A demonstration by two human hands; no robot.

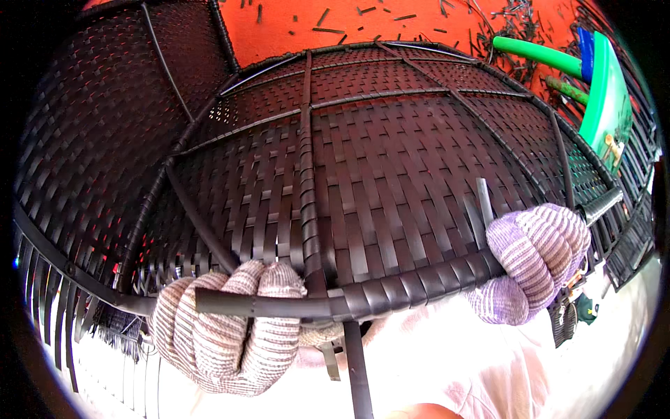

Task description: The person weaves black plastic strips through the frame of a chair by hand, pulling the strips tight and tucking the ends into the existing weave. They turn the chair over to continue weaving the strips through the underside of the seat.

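A dark brown woven wicker furniture piece [391,167], built on a ribbed metal frame, fills most of the view. Along its near edge runs a frame bar [419,285], wrapped in flat strip over its middle stretch. My left hand [230,328], in a striped knit glove, is closed around this bar left of the wrapping. A flat dark strip end [230,303] crosses over its fingers. My right hand [534,262], in a similar glove that looks purplish, has its fingers curled around the bar's right end. Another dark strip [358,370] hangs down from the bar between the hands.
Scraps of dark strip litter the orange floor [279,31] beyond. A green curved object with a blue band [606,98] stands at the far right. At the left, a woven side panel [91,140] rises, and loose strips [52,300] hang below it.
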